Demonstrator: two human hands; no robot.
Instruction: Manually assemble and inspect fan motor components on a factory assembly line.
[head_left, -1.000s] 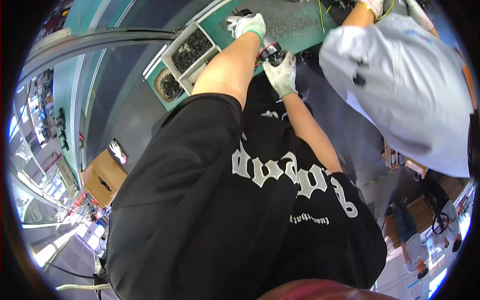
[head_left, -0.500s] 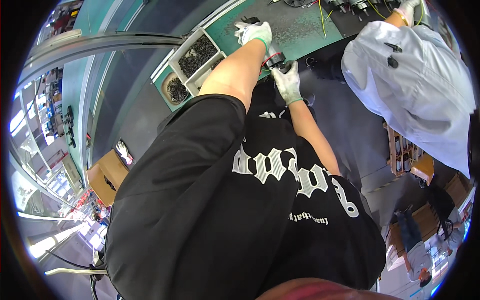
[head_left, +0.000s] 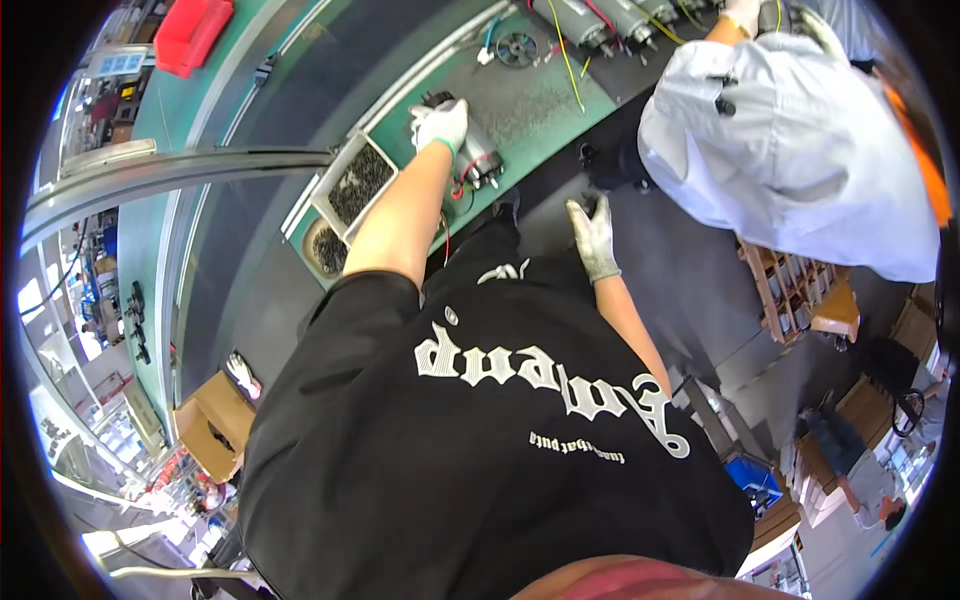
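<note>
Green bench [head_left: 530,150] slants across the top of your view, its near edge giving way to dark floor [head_left: 550,222]. On it lies a grey motor [head_left: 478,145], one end just beside that edge, with its terminals and red lead [head_left: 458,188] turned your way. Your left hand [head_left: 440,124] is curled round the motor's black far end. Your right hand [head_left: 595,240] hangs clear of the bench, thumb parted from the fingers; whether the dark patch between them is a held piece, you cannot tell from here.

You seem to be at the step of setting or steadying the motor. Next probably calls for a firm left hold while the right reaches the terminal end. Mind the edge and the looping lead. A pale bin [head_left: 330,220] crowds your left forearm; you have more room past the motor, toward the black wheel [head_left: 517,50]. Your co-worker [head_left: 750,150] takes up the right side.
</note>
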